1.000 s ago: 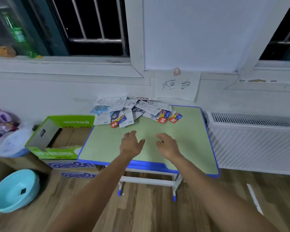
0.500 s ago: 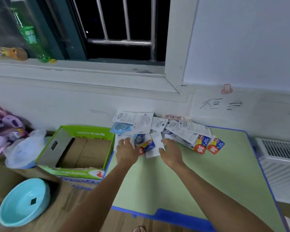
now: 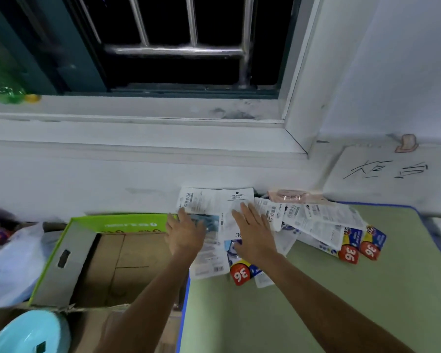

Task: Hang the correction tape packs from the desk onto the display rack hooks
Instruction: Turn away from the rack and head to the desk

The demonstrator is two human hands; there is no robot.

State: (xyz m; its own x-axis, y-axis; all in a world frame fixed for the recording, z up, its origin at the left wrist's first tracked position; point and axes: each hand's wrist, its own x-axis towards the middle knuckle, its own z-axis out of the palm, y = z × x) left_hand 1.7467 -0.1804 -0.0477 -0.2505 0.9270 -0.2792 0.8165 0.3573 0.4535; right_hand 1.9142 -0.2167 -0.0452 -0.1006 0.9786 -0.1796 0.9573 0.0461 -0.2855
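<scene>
From the head camera, a heap of correction tape packs (image 3: 313, 222) lies at the far edge of the green counter (image 3: 341, 289), pushed up against the white wall below the window sill (image 3: 138, 108). Most packs lie white back up, overlapping one another, while a few at the near and right edges of the heap show red "36" labels. The left hand (image 3: 185, 234) lies palm down on the left end of the heap, at the counter's blue-edged corner, its fingers nearly straight and spread over a pack with a blue face; it grips nothing. The right hand (image 3: 252, 231) lies just beside it, also palm down, with straight fingers resting flat on a white pack in the middle of the heap, and it holds nothing either. A handwritten paper sign (image 3: 390, 174) hangs on the wall behind the right part of the counter. To the left of the counter an open green cardboard box (image 3: 69, 250) stands on the floor, with a light blue basin (image 3: 28, 332) in front of it and a white plastic bag (image 3: 8, 266) at its left side. A green bottle (image 3: 3, 80) stands blurred on the sill.
</scene>
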